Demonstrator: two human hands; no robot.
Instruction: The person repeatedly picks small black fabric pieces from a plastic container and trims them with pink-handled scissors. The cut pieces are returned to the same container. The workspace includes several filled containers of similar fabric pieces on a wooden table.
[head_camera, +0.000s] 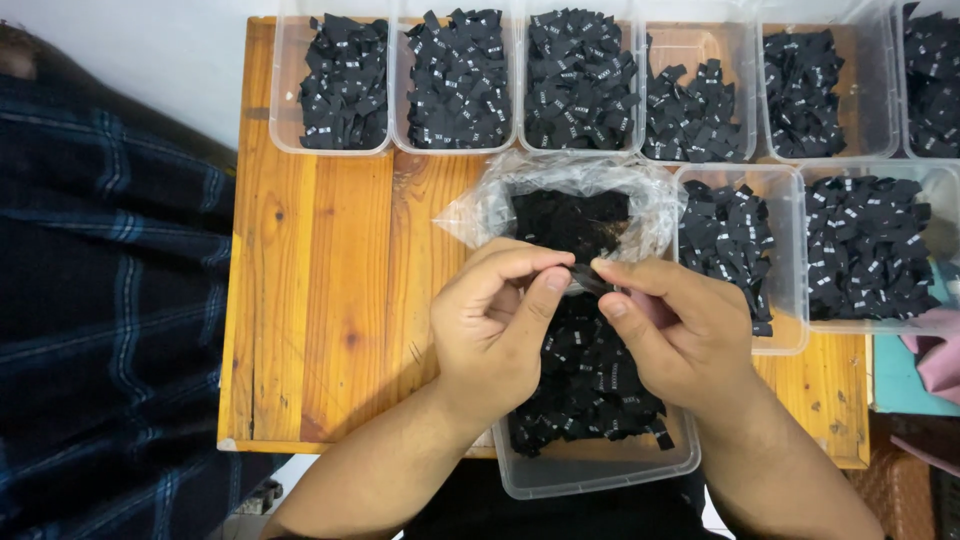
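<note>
Head view looks straight down, and much is cut off or covered: the forearms leave the bottom edge, the clear plastic tub (597, 470) under the hands is mostly hidden by them, and the far row of clear bins (330, 85) beyond the fingertips is clipped by the top edge. White marks on the small black fabric labels (585, 385) are too small to make out. A clear plastic bag (500, 205) just beyond the knuckles holds more dark pieces, blurred by the film's glare. To the right of the right hand sit two more bins (790, 335) of the same labels. Everything rests on a wooden table (320, 300) of orange-brown planks; pale floor shows beyond its far-left corner, dark plaid cloth (100, 300) lies well to the left of the left hand, and pink cloth (935, 355) pokes in at the right edge. The left hand (495, 320) is curled narrow, thumb and forefinger pinched on one end of a single black label (588, 277). The right hand (680, 330) is likewise closed to a pinch on that label's other end, so the piece is held between both hands, above the tub and just short of the bag.
</note>
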